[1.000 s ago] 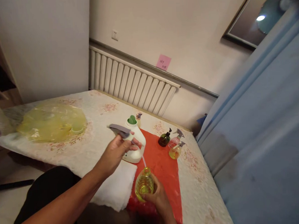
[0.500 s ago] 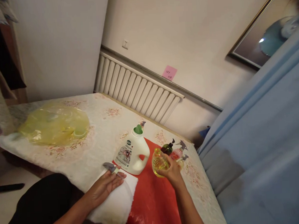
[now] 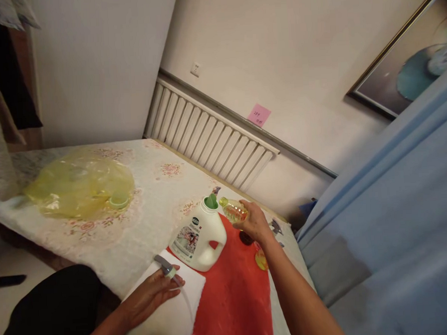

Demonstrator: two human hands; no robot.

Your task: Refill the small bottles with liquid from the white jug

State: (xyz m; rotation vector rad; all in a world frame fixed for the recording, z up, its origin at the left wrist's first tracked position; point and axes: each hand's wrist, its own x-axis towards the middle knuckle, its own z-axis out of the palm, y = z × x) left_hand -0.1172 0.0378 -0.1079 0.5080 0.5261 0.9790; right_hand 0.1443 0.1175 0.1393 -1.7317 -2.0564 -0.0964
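My right hand [image 3: 254, 222] is wrapped round a clear spray bottle [image 3: 234, 210] with yellowish liquid and no spray head on it. The bottle lies tilted, its neck pointing left, close beside the open mouth of a large white detergent jug [image 3: 197, 239]. A green spout shows inside the jug's mouth. My left hand [image 3: 151, 295] holds a grey trigger spray head [image 3: 164, 265] between thumb and fingers, its thin tube trailing downward. Beneath that hand lies a white cloth [image 3: 160, 321]. The jug stands upright by the edge of a red mat [image 3: 234, 302].
Behind my right forearm, several bottles are partly hidden, including one with yellow liquid [image 3: 261, 260]. A yellow plastic bag [image 3: 78, 187] and a pale green cap [image 3: 118, 200] lie on the flowered tablecloth [image 3: 157, 191]. A radiator [image 3: 206, 128] borders the back; a blue curtain [image 3: 391, 218] hangs right.
My right hand has raised the bottle and tipped it leftward from upright toward the jug's mouth. The spray head in my left hand has turned slightly, and the view has shifted a little.
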